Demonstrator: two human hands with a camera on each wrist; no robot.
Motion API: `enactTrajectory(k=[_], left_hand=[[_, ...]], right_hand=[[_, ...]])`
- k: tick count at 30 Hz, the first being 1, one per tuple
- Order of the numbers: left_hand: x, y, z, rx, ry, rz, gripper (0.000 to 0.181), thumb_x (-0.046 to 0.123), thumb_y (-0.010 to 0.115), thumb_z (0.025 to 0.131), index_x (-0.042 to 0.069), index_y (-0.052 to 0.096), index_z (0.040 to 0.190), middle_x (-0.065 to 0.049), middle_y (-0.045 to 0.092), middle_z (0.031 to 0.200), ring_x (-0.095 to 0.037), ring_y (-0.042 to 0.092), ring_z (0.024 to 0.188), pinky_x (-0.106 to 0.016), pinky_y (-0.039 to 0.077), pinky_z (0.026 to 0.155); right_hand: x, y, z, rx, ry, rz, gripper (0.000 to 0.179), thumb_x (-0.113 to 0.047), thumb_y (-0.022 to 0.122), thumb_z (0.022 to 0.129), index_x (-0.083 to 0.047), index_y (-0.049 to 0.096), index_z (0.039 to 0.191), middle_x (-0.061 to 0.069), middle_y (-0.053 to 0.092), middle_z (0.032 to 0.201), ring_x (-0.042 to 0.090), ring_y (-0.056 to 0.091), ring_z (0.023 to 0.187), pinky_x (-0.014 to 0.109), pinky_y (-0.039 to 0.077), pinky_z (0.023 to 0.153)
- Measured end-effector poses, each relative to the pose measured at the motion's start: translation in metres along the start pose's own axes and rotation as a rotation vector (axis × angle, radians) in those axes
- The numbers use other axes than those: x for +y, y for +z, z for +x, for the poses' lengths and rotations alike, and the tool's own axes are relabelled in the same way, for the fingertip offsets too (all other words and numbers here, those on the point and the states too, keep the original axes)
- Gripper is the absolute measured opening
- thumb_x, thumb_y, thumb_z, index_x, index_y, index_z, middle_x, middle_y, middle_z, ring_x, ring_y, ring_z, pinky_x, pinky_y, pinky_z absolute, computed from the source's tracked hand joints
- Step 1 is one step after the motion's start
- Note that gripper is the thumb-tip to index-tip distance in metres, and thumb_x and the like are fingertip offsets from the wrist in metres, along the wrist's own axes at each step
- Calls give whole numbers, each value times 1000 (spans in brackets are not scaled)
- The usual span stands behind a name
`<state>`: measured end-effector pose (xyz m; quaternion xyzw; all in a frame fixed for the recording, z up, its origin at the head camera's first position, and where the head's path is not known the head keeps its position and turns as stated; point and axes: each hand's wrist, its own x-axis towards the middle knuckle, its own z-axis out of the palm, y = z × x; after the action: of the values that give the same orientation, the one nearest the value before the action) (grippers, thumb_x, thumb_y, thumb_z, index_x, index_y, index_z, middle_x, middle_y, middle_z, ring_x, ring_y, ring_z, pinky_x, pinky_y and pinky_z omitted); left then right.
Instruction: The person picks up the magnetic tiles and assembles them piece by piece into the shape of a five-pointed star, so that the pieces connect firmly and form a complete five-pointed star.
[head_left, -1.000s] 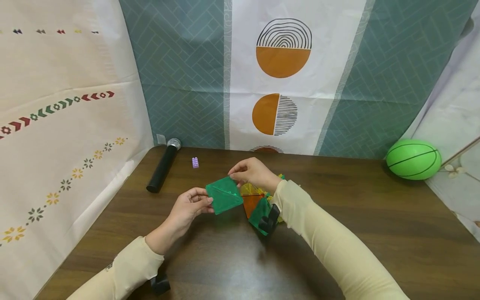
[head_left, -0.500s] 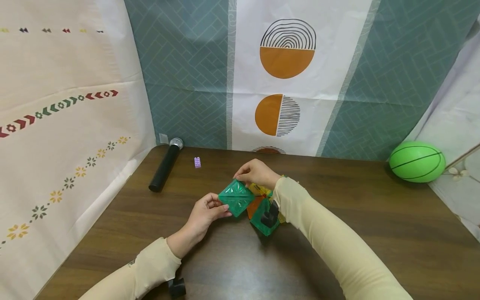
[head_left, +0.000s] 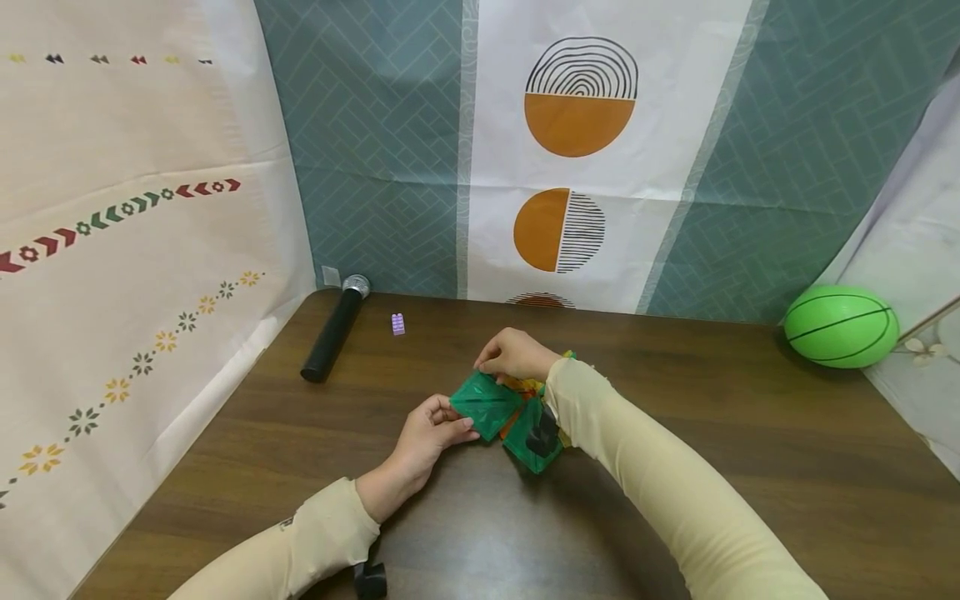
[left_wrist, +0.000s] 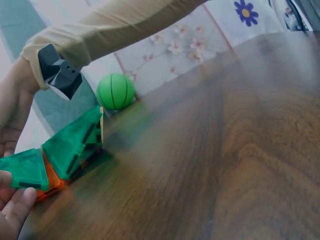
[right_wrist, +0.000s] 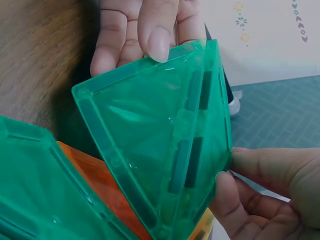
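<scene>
Two green translucent magnetic tiles (head_left: 486, 406), triangular and joined along one edge at a slight fold, are held between both hands. My left hand (head_left: 422, 442) pinches their left edge, thumb on top. With thumb and fingers, my right hand (right_wrist: 272, 192) pinches the opposite edge. Right beside them stands a cluster of tiles: a green piece (left_wrist: 75, 142), an orange tile (right_wrist: 102, 182) and yellow tiles (head_left: 525, 385). My right forearm hides part of this cluster in the head view. The held pair's lower corner is close to the orange tile; whether they touch, I cannot tell.
A black microphone (head_left: 335, 333) lies at the table's back left, near a small purple toy brick (head_left: 398, 324). The green ball (head_left: 842, 327) sits at the back right corner. Patterned cloths hang behind the wooden table (head_left: 712, 392) and at its sides.
Both hands have carried the green tile pair rightward, closer to the cluster, turning and tilting it on the way. The left hand moved most. The view has shifted slightly.
</scene>
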<state>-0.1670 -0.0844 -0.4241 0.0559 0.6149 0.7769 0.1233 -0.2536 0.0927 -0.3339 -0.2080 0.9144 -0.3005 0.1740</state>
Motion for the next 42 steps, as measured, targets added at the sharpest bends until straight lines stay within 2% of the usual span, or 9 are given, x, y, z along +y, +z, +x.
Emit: enactTrajectory(k=[12, 20, 23, 26, 32, 38, 42], left_hand=[[-2, 5, 1, 2, 6, 3, 16, -10, 58, 88, -5, 48, 100, 1, 60, 81, -12, 67, 73, -25, 58, 77], [-3, 4, 2, 7, -4, -13, 18, -10, 58, 89, -4, 49, 103, 1, 62, 83, -11, 67, 74, -25, 58, 77], [-4, 5, 3, -12, -16, -23, 17, -11, 57, 88, -1, 50, 101, 1, 62, 82, -12, 68, 74, -26, 58, 78], [-4, 6, 2, -28, -21, -27, 16, -11, 57, 88, 0, 50, 99, 2, 62, 81, -12, 68, 73, -26, 58, 78], [-5, 4, 2, -62, 4, -10, 15, -9, 56, 90, 1, 48, 98, 3, 63, 84, -11, 68, 75, -26, 58, 77], [-5, 1, 0, -145, 36, 7, 14, -2, 54, 94, 6, 46, 101, 5, 64, 87, -11, 69, 82, -28, 57, 83], [-5, 0, -1, -161, 46, 16, 13, 0, 54, 95, 6, 44, 103, 3, 64, 88, -13, 69, 84, -30, 57, 86]], right_hand=[[6, -3, -1, -19, -12, -50, 18, -15, 60, 95, -7, 74, 103, 7, 73, 93, 15, 65, 66, 24, 55, 69], [5, -4, -2, -63, -5, -24, 16, -14, 61, 94, -5, 74, 99, 5, 74, 85, 13, 68, 71, 25, 57, 72], [4, -1, -2, -60, 16, -30, 18, -14, 60, 95, -3, 73, 101, 8, 74, 88, 16, 69, 71, 26, 57, 72], [2, 3, -3, -64, -3, -64, 18, -14, 60, 95, -3, 72, 103, 10, 74, 92, 16, 68, 70, 24, 56, 69], [-2, 9, -5, -141, -47, -120, 19, -15, 62, 94, -5, 71, 107, 9, 73, 92, 17, 64, 69, 22, 53, 63], [-5, 10, -6, -158, -72, -190, 17, -14, 64, 92, -6, 73, 104, 5, 73, 95, 11, 65, 74, 21, 55, 70], [-4, 10, -8, -156, -94, -238, 15, -15, 66, 91, -9, 73, 102, 3, 72, 98, 10, 64, 81, 23, 54, 78]])
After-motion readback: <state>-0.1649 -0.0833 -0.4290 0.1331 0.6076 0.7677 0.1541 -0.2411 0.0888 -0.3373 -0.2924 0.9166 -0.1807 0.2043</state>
